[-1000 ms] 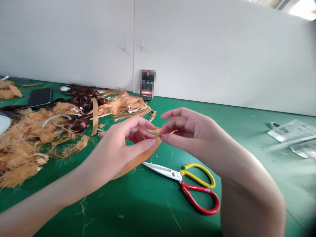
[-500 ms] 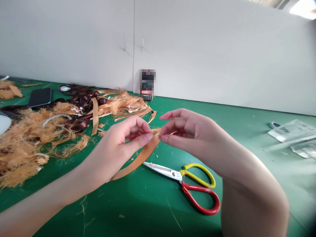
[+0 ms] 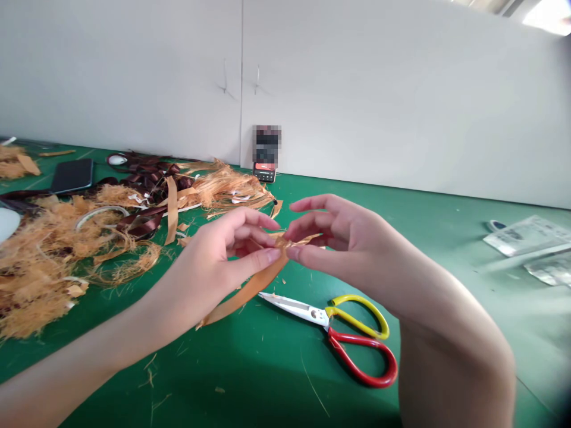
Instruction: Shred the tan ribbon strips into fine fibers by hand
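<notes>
Between my hands runs a tan ribbon (image 3: 254,284), gathered or folded where the fingertips meet, with one tail curving down to the lower left. My left hand (image 3: 227,246) pinches it between thumb and fingers. On the other side my right hand (image 3: 341,232) pinches the same spot with thumb and forefinger, its upper fingers held loosely curved. Short tan ends stick out behind the right fingertips. Exactly how the ribbon is folded is hidden by the fingers. Scissors (image 3: 312,312) with one yellow and one red handle lie on the green table (image 3: 250,374) below the hands.
Frayed tan fibre (image 3: 49,261) is heaped at the left, with dark brown ribbon (image 3: 147,220) and tan strips behind it. A dark phone (image 3: 72,175) lies there; another phone (image 3: 265,154) leans on the white wall panel (image 3: 379,101). Clear plastic packets (image 3: 530,235) lie at the right.
My fingertips have shifted slightly on the ribbon and come closer together at the gathered spot. More of the tan ends shows by the right fingers. The scissors have stayed put.
</notes>
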`<move>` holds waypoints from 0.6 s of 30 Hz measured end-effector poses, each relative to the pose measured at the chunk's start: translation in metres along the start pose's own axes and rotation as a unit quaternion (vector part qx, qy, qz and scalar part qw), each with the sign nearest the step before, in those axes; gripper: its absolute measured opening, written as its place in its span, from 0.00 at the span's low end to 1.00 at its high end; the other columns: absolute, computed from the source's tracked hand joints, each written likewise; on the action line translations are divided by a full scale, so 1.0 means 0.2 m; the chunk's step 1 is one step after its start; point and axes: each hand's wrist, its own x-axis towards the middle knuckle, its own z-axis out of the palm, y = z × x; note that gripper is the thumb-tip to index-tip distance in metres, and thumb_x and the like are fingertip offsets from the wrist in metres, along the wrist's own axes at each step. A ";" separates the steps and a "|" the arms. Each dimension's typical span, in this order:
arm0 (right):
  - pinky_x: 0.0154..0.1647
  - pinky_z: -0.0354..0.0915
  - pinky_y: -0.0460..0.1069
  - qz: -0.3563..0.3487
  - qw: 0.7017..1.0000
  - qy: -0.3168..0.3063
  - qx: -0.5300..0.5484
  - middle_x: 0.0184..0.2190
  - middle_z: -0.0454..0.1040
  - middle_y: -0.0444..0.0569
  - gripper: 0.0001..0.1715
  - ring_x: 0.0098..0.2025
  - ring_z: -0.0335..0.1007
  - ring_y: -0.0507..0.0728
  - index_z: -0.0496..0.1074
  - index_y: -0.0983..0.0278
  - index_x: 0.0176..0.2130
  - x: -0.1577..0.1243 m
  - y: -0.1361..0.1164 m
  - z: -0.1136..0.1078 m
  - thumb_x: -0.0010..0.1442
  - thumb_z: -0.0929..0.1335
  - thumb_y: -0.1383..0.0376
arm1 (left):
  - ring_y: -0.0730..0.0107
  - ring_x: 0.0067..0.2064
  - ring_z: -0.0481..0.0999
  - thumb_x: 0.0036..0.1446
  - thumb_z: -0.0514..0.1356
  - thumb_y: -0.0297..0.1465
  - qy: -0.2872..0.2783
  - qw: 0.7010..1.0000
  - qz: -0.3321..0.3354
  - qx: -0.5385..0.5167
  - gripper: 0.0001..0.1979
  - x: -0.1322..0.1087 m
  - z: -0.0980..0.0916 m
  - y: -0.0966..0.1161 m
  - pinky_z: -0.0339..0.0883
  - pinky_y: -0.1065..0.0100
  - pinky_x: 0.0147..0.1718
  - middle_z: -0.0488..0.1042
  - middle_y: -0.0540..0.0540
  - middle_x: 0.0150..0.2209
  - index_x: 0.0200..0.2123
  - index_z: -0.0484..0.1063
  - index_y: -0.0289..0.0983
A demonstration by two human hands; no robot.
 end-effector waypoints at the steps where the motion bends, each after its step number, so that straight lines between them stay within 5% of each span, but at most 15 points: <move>1: 0.38 0.70 0.47 -0.003 1.000 -0.009 -0.003 0.37 0.77 0.44 0.21 0.39 0.74 0.52 0.64 0.61 0.47 0.00 0.00 0.00 0.53 0.69 0.68 | 0.67 0.39 0.79 0.54 0.64 0.35 -0.001 1.000 -0.002 0.002 0.10 0.00 0.00 0.00 0.71 0.71 0.37 0.79 0.50 0.36 0.40 0.70 0.41; 5: 0.37 0.69 0.47 -0.016 0.999 -0.021 -0.027 0.34 0.76 0.43 0.16 0.38 0.73 0.52 0.65 0.61 0.44 0.01 0.01 0.02 0.53 0.67 0.70 | 0.69 0.37 0.79 0.54 0.63 0.33 -0.004 1.000 0.001 0.023 0.10 0.00 0.01 0.00 0.71 0.71 0.36 0.78 0.52 0.32 0.40 0.70 0.42; 13: 0.29 0.65 0.48 -0.008 0.996 0.092 -0.015 0.33 0.74 0.45 0.15 0.31 0.70 0.52 0.64 0.62 0.42 0.01 -0.01 0.02 0.52 0.67 0.68 | 0.65 0.35 0.78 0.53 0.63 0.38 -0.008 0.999 0.003 0.047 0.12 -0.01 0.02 -0.02 0.72 0.67 0.34 0.76 0.51 0.30 0.40 0.70 0.41; 18: 0.30 0.65 0.47 -0.017 0.995 0.101 0.016 0.33 0.73 0.45 0.14 0.33 0.70 0.52 0.65 0.63 0.43 0.01 0.00 0.01 0.54 0.67 0.69 | 0.65 0.37 0.78 0.53 0.63 0.36 -0.004 0.998 -0.010 0.055 0.11 -0.01 0.02 -0.01 0.71 0.66 0.37 0.77 0.51 0.32 0.40 0.70 0.41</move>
